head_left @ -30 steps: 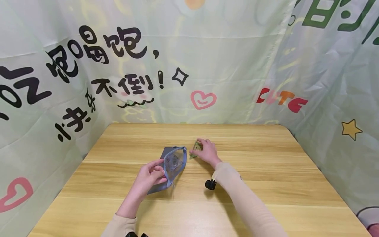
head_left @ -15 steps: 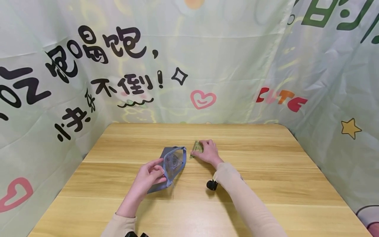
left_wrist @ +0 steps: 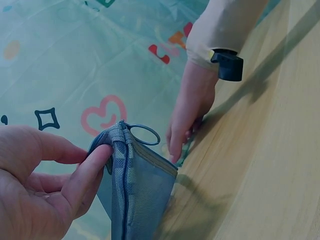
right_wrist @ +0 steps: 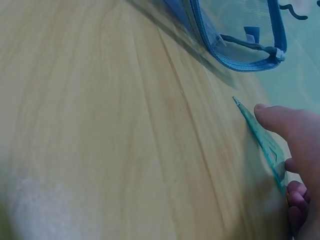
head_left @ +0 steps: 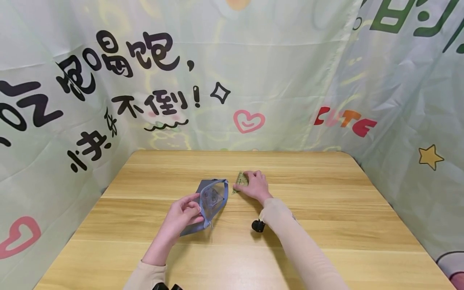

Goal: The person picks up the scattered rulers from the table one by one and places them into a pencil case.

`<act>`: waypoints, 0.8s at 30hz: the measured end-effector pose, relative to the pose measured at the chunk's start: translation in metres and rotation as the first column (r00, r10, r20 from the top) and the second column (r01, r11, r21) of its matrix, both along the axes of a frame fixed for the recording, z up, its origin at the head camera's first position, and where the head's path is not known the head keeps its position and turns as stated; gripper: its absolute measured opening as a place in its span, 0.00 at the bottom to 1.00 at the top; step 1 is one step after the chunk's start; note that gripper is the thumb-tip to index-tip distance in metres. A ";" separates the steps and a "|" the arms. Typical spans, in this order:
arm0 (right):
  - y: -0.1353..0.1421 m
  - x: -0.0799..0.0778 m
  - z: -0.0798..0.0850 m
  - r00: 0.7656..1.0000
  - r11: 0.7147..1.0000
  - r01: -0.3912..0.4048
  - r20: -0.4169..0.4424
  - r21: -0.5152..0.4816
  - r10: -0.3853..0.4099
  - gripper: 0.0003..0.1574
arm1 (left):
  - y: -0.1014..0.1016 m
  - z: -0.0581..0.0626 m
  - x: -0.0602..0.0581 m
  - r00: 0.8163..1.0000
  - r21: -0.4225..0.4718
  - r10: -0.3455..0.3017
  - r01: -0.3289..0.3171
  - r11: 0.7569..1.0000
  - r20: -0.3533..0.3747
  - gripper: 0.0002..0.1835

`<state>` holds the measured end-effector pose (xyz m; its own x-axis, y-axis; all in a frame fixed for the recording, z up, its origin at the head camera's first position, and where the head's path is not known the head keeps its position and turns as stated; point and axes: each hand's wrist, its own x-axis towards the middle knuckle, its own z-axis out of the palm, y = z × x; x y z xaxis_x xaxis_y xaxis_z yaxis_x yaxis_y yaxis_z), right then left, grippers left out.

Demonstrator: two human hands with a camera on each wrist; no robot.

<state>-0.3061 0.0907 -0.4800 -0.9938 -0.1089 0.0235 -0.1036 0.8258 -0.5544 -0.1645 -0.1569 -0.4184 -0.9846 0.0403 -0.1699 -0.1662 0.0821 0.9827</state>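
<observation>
My left hand (head_left: 183, 215) pinches the edge of a blue zip pouch (head_left: 214, 196) with mesh sides. The pouch's mouth gapes toward the right, and in the left wrist view the thumb and fingers grip its zipped rim near a ring-shaped loop (left_wrist: 146, 134). Just right of that mouth, my right hand (head_left: 256, 186) holds a see-through greenish set square (head_left: 241, 179) between thumb and fingers. In the right wrist view the set square (right_wrist: 261, 136) stands tilted close over the table, thumb on its near face, part of it hidden behind the fingers.
Both hands work over a wooden table (head_left: 326, 225). Printed cloth (head_left: 282, 80) hangs around its back and sides. A black camera (head_left: 258, 226) is worn at my right wrist, beside the sleeve.
My right fingertips have shifted slightly right along the set square, leaving more of it showing. The left hand and the pouch have stayed in place.
</observation>
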 end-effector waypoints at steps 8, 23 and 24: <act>0.004 0.000 -0.003 1.000 1.000 -0.012 -0.004 -0.010 0.012 0.49 | 0.000 0.001 0.001 1.000 0.004 0.000 0.000 1.000 -0.005 0.28; 0.016 0.000 -0.003 0.999 0.991 -0.048 -0.007 -0.125 0.048 0.43 | 0.001 0.002 0.001 1.000 -0.002 0.000 0.000 1.000 -0.012 0.27; 0.016 0.000 -0.002 0.999 0.989 -0.049 -0.003 -0.139 0.049 0.43 | 0.001 0.002 0.001 1.000 -0.003 0.000 0.000 1.000 -0.012 0.27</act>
